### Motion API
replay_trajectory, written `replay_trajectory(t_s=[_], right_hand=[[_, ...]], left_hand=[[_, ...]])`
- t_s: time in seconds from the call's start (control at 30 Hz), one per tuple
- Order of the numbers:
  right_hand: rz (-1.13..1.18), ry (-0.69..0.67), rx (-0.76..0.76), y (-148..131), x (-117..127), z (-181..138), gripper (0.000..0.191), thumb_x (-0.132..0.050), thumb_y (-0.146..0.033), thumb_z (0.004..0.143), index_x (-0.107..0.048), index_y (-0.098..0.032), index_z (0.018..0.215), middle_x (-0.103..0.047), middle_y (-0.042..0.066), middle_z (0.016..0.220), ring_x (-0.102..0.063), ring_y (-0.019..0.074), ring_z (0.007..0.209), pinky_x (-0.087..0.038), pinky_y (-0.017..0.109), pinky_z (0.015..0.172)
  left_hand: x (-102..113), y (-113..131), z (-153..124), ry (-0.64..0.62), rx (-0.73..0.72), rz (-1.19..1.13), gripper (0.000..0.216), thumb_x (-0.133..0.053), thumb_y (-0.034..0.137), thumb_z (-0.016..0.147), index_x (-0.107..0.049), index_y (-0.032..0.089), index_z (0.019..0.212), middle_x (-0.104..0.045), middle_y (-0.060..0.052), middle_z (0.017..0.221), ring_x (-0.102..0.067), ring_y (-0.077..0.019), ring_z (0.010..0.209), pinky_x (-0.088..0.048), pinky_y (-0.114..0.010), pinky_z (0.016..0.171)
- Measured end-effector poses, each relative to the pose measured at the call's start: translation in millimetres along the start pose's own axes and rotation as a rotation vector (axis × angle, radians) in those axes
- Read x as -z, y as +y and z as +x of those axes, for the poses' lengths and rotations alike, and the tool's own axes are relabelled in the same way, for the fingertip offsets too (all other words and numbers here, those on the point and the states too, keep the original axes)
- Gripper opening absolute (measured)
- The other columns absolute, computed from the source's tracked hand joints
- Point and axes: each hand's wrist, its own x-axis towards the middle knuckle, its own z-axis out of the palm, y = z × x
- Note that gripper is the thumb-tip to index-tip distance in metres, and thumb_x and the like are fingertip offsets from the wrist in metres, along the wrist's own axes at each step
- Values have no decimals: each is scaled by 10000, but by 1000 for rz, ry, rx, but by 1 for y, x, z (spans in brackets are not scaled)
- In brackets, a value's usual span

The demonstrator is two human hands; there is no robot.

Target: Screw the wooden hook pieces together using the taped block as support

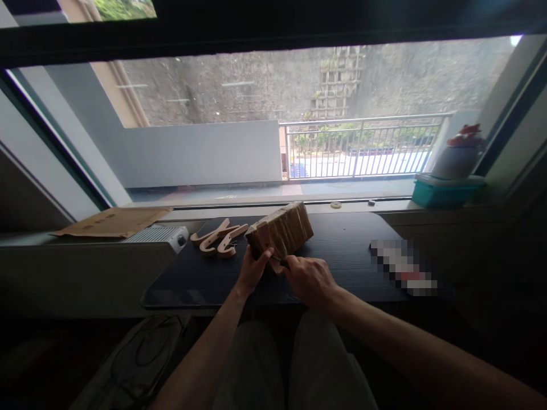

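A row of several wooden hook-shaped pieces [284, 228], packed side by side into a block, lies on the black desk [342, 250]. My left hand [253, 269] grips the near left end of this block, fingers curled around it. My right hand [308, 279] is closed just right of it at the block's near end, pinching something small and dark that I cannot make out. Three loose wooden hooks [217, 236] lie on the desk to the left of the block.
A white ribbed device [160, 234] and a flat cardboard sheet [113, 221] sit at the left. A blurred-out item [404, 266] lies on the desk's right. A teal box with a jar on top [448, 188] stands on the sill at right. My knees are below.
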Motion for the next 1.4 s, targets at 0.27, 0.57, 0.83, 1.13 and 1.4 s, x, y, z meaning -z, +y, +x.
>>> replay_trajectory(t_s=[0.27, 0.57, 0.83, 1.13, 1.4], right_hand=[[175, -65, -244, 3, 9, 3, 340, -331, -389, 927, -606, -191, 911, -700, 73, 836, -654, 223, 816, -373, 288, 618], [-302, 0, 358, -1, 27, 9, 292, -363, -53, 874, -532, -97, 1107, -643, 130, 907, -605, 199, 786, -420, 283, 600], [-14, -9, 20, 1, 8, 3, 221, -381, -227, 906, -584, -160, 961, -679, 78, 841, -635, 195, 750, -402, 274, 598], [214, -131, -256, 7, 14, 7, 348, -351, -401, 908, -633, -197, 922, -701, 78, 874, -646, 226, 839, -380, 283, 614], [-261, -13, 314, -1, 32, 7, 269, -371, -77, 879, -545, -123, 1080, -650, 119, 900, -614, 205, 790, -419, 280, 593]], left_hand=[[2, 3, -1, -12, -15, 1, 455, -691, 404, 666, -570, 168, 1036, -640, -56, 997, -587, -257, 977, -447, -344, 821], [-1, 6, -1, 27, -17, 5, 427, -701, 400, 633, -580, 166, 969, -649, -40, 935, -593, -253, 942, -445, -350, 821], [-2, 2, -1, 17, -21, -32, 411, -700, 383, 634, -566, 164, 954, -640, -35, 929, -591, -240, 930, -450, -339, 815], [-1, 3, -1, 3, -27, -25, 441, -694, 408, 656, -570, 164, 1002, -644, -51, 969, -596, -250, 955, -453, -342, 819], [1, -1, -1, 26, -14, 10, 420, -702, 396, 646, -580, 168, 977, -646, -40, 932, -596, -244, 927, -440, -341, 809]])
